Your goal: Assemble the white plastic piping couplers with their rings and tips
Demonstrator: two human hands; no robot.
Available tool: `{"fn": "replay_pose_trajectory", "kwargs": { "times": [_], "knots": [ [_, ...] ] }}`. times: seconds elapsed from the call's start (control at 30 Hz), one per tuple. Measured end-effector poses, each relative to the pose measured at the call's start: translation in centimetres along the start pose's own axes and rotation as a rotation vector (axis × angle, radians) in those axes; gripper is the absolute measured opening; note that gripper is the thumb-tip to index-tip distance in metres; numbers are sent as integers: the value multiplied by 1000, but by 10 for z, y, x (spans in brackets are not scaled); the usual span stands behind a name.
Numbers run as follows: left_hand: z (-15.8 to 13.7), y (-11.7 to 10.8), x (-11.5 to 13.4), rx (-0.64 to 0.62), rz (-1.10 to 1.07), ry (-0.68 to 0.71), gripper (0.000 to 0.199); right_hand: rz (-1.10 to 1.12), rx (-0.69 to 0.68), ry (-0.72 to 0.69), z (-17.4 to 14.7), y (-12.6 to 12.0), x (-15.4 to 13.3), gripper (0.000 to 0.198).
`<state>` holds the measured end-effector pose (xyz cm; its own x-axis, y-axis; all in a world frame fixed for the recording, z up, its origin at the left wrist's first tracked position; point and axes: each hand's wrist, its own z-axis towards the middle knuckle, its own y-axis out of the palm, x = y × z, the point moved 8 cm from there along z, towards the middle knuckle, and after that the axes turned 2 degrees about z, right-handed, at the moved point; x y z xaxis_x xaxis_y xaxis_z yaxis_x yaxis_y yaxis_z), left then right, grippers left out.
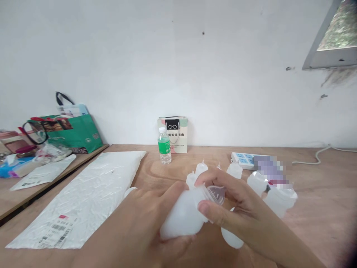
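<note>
A wooden table (320, 219) spans the view, a flat white plastic mailer (92, 193) lying along its left part. On the adjoining surface at far left sits a green tote bag (80, 132). A paper gift bag (182, 143) stands against the wall, a green-labelled water bottle (164, 146) just before it. The person's left hand (152, 208) curls around a milky plastic bottle (184, 214), thumb above and fingers beneath, holding it tilted at front center. The right hand (237, 201) has its fingers bent and closed around the clear pointed cap (217, 194) at the bottle's right end.
</note>
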<state>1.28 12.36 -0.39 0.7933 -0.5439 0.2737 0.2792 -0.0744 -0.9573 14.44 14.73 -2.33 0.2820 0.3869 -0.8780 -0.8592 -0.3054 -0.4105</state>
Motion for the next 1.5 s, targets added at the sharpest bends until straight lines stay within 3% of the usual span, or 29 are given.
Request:
{"fn": "replay_pose_trajectory", "kwargs": {
  "times": [0.1,0.2,0.3,0.47,0.63,0.77,0.87,0.97,1.07,1.2,1.3,1.4,1.5],
  "knots": [
    [1,0,-3,-38,-74,9,48,23,-22,55,2,2,10,31],
    [3,-5,-6,-25,-127,41,35,-24,-64,46,3,2,9,28],
    [6,-4,-4,-75,-187,138,29,-109,-95,-53,0,1,-3,25],
    [11,4,-5,-218,-402,234,41,-144,-97,-236,-7,-2,-22,35],
    [16,11,-6,-319,-594,251,39,-125,-90,-345,-12,-2,-29,36],
    [16,13,-4,-356,-834,266,36,-176,-117,-467,-17,0,-33,51],
    [16,20,-1,-468,-1037,253,27,-193,-150,-529,-21,2,-38,56],
    [17,25,0,-563,-1100,220,22,-181,-173,-562,-22,4,-43,54],
    [16,20,1,-517,-984,252,24,-198,-148,-558,-22,2,-44,44],
    [12,6,-5,-230,-560,198,31,-161,-40,-401,-14,-4,-33,40],
    [5,0,-3,-92,-252,148,35,-81,81,-235,-7,-6,-24,30],
    [0,-1,0,-26,-26,99,37,-11,173,-57,-4,-6,-14,28],
    [0,-1,2,-4,16,120,41,18,154,-17,-3,-6,-10,32]
  ]
}}
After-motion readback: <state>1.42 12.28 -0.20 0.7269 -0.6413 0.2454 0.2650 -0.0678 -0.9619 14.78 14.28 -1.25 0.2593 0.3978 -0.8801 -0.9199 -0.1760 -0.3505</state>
